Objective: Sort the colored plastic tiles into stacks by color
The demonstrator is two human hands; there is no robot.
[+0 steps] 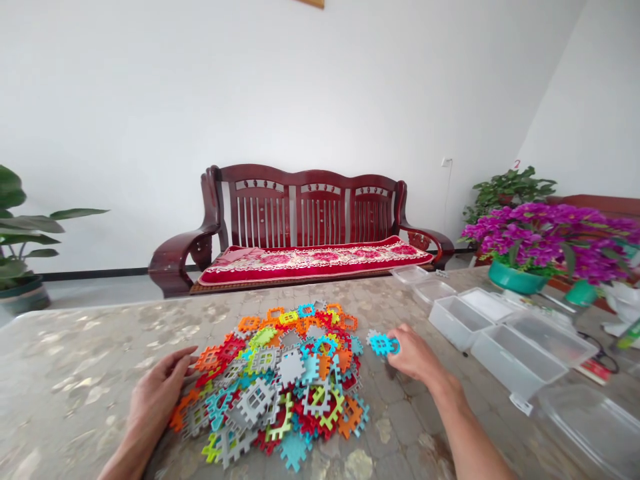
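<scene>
A heap of flat, notched plastic building tiles in orange, red, grey, blue and yellow-green lies on the stone-patterned table. My left hand rests at the heap's left edge, fingers spread flat and touching the orange and red tiles. My right hand is at the heap's right side, its fingers pinched on a blue tile that lies just apart from the heap on the table.
Several clear plastic bins and lids stand on the right of the table. Behind them are pots of purple flowers. A dark wooden bench with a red cushion faces the table's far edge. A leafy plant stands left.
</scene>
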